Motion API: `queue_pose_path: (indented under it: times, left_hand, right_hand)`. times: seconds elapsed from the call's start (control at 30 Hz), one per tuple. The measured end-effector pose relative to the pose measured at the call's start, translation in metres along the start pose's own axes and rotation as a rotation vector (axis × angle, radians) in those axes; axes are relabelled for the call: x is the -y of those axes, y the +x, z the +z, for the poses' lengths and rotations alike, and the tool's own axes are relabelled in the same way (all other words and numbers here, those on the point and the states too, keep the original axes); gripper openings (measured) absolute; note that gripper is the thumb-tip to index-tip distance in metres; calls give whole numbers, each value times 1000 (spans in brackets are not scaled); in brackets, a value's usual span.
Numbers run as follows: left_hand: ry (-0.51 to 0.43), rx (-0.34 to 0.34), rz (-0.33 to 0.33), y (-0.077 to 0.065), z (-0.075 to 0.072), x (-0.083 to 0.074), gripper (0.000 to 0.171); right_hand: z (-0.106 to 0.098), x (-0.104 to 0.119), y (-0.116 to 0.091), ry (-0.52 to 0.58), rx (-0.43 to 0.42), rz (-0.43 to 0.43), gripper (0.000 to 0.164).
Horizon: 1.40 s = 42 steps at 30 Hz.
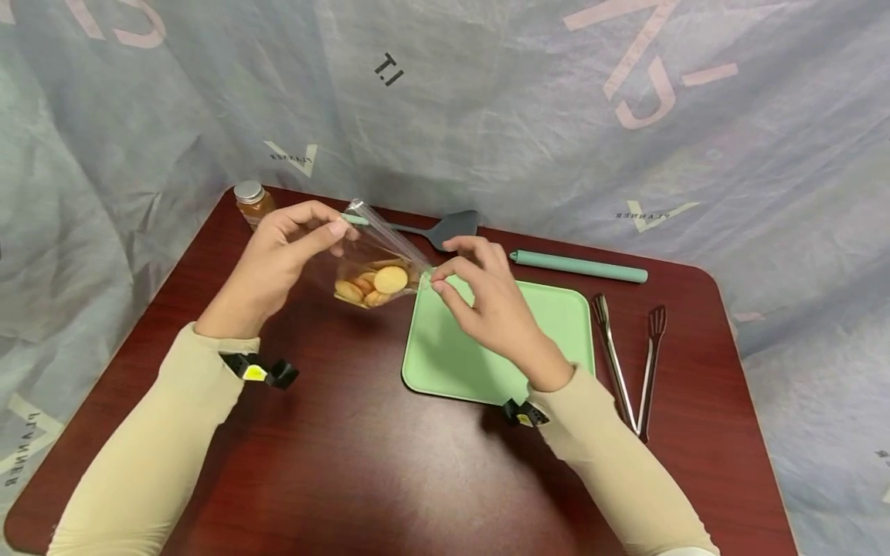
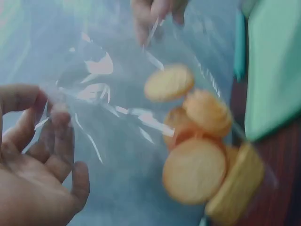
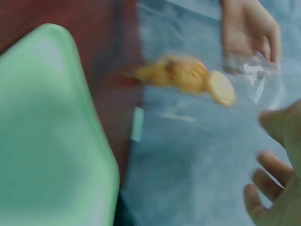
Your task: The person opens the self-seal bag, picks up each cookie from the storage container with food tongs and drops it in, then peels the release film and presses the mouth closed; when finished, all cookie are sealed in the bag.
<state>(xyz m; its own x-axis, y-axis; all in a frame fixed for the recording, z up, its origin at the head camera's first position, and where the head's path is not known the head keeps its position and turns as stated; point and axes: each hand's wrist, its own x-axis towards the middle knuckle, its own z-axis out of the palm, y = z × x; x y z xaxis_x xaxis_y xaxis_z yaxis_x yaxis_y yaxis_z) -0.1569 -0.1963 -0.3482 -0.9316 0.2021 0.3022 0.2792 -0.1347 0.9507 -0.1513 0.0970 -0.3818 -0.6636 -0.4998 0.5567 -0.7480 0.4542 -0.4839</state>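
Note:
A clear zip bag (image 1: 381,245) with several round cookies (image 2: 195,170) in its bottom hangs tilted above the table. My left hand (image 1: 281,247) pinches its upper left end between thumb and fingers. At the other end of the zip strip, my right hand (image 1: 487,297) pinches the bag's corner with thumb and forefinger, its other fingers loosely bent. In the left wrist view, an oblong biscuit (image 2: 235,186) lies along the bag's lower edge. The right wrist view is blurred, and the right fingertips' contact with the bag is hard to see there.
Beneath my right hand lies a green tray (image 1: 445,359). Metal tongs (image 1: 615,363) lie to its right, a green stick-shaped tool (image 1: 580,266) behind it. A grey spatula (image 1: 455,226) lies at the back, partly behind the bag. A lidded jar (image 1: 253,202) stands at the back left corner.

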Motion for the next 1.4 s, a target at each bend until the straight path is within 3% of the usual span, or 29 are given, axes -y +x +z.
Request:
queue_pose_path:
  times: [0.23, 0.43, 0.53, 0.7, 0.83, 1.1, 1.27, 1.4]
  left_hand:
    - [-71, 92, 51, -11, 57, -13, 9]
    - [-88, 137, 88, -19, 95, -15, 9]
    - [-72, 126, 116, -21, 108, -14, 8]
    - [20, 123, 197, -21, 120, -8, 8]
    - [115, 87, 283, -20, 125, -4, 13]
    - [432, -9, 557, -15, 131, -2, 36]
    - [501, -68, 628, -11, 134, -2, 17]
    - [572, -88, 689, -11, 136, 0, 27]
  right_hand:
    - [-37, 29, 8, 231, -87, 69, 30]
    - [-55, 70, 17, 243, -266, -22, 19]
    - [-64, 80, 16, 251, -296, -18, 11]
    - [-71, 73, 7, 330, -237, 74, 10]
    - [-71, 58, 1, 309, -195, 111, 9]
    - [-80, 52, 1, 218, -174, 149, 6]
    - [-87, 55, 4, 176, -133, 171, 7]
    - [-89, 59, 6, 178, -125, 198, 7]
